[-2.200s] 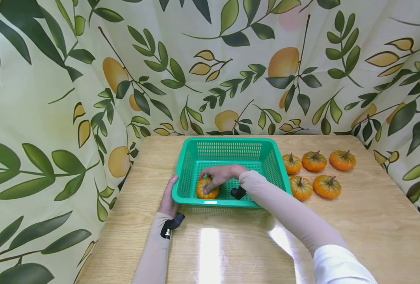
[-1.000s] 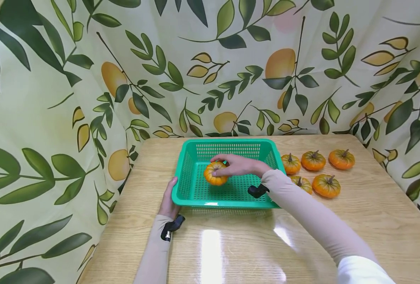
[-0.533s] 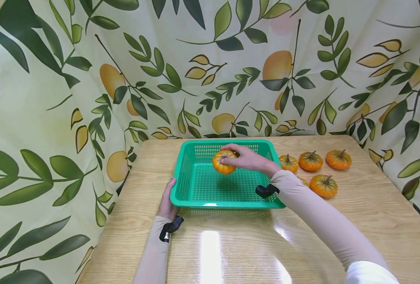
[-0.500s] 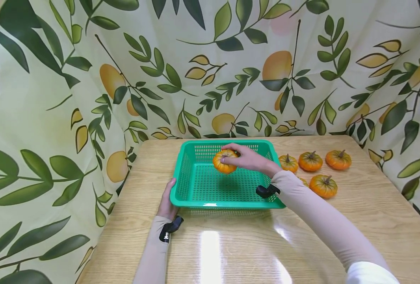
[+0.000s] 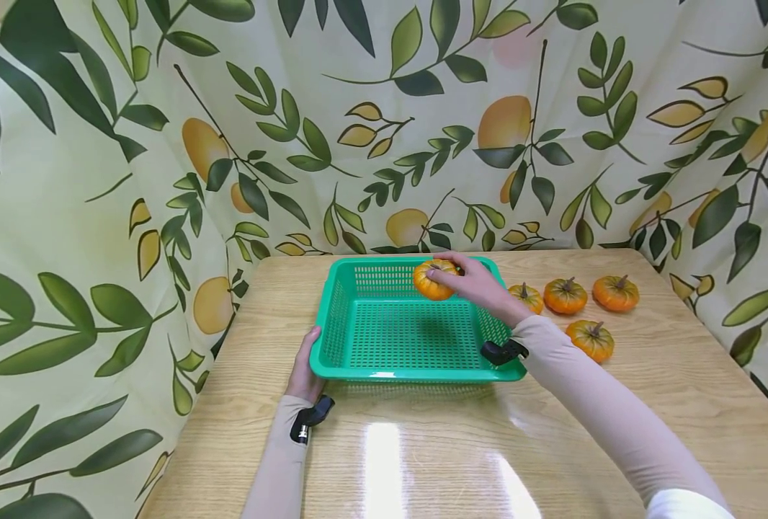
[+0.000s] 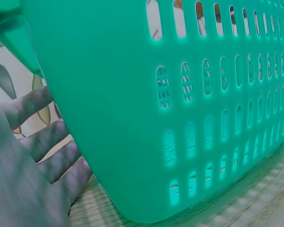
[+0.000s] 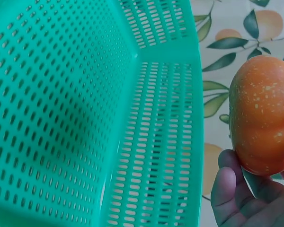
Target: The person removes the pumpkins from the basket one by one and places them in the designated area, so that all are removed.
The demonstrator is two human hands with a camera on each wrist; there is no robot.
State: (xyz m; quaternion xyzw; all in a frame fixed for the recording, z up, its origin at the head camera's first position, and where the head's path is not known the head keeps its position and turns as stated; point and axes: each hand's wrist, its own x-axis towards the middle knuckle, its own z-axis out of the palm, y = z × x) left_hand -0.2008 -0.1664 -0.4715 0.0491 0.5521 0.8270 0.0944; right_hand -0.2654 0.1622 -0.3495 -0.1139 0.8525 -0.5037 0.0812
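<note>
A small orange pumpkin (image 5: 431, 282) with pale ribs is held up over the back right part of a green plastic basket (image 5: 416, 375). My right hand (image 5: 478, 282) grips it, thumb on the near side. In the right wrist view the pumpkin (image 7: 262, 111) appears beyond the basket's wall, fingers curled under it. My left hand (image 5: 305, 369) lies against the basket's left side near the front corner. From the left wrist, its fingers (image 6: 45, 142) reach out fairly straight along the outer wall. Inside, the basket floor shows no other pumpkin.
Several more pumpkins stand on the wooden table (image 5: 449, 447) right of the basket, among them a back-row pumpkin (image 5: 616, 293) and a front pumpkin (image 5: 590, 340). My right forearm crosses in front of that group. A leaf-patterned cloth (image 5: 332, 144) hangs behind.
The pumpkin rose from the basket's front left floor in my right hand and moved right and back, above the basket. My left hand stayed at the basket's side.
</note>
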